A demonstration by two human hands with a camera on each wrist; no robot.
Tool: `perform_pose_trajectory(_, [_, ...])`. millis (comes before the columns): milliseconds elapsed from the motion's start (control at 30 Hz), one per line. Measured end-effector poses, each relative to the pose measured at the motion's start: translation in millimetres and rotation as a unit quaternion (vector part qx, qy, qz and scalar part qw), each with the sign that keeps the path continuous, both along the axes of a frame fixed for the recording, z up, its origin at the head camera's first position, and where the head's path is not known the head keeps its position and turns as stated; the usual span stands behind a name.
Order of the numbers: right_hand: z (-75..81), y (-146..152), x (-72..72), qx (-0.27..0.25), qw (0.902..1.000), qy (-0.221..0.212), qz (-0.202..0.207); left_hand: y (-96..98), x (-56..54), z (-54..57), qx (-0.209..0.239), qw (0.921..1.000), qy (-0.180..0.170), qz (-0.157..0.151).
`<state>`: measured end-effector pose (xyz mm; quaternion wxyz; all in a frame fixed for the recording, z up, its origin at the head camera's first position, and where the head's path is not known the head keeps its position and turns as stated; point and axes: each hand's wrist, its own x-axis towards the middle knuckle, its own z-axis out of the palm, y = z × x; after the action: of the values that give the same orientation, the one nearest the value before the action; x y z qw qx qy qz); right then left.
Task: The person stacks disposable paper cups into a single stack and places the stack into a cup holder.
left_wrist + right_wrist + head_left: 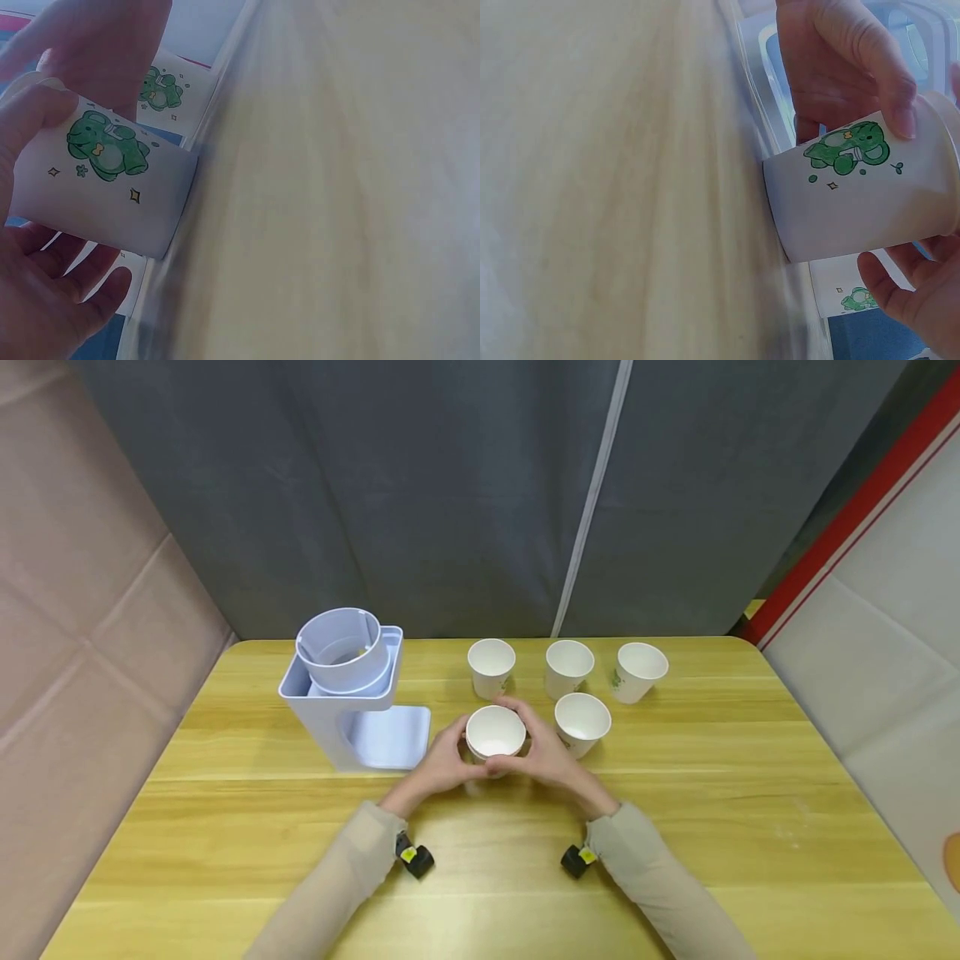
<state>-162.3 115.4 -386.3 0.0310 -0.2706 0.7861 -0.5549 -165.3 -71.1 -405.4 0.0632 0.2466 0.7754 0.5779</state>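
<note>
My left hand and right hand hold white paper cups, nested with two rims close together, between them at the table's middle. Both thumbs lie on the near side by the rim, with the fingers around the sides. Seen from the left wrist, the outer cup carries a green cartoon animal and small stars, and its base is at the tabletop. From the right wrist, the same printed cup stands between the hands. Just beyond my right hand is another paper cup.
Behind the hands, paper cups stand in a row: a left one, a middle one and a right one. To the left is a pale plastic stand with a round holder on top. A grey curtain hangs behind the wooden table.
</note>
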Motion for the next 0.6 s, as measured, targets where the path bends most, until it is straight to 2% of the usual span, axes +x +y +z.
perform_pose_trajectory(200, [1.2,-0.1,1.7,0.016,0.9997,0.014,-0.012,0.4,-0.3,-1.3,-0.002,1.0000,0.001,0.002])
perform_pose_trajectory(600, [0.5,-1.2,2.6,0.010,0.9998,0.008,-0.014,0.5,0.2,-0.9,-0.004,1.0000,0.003,-0.001])
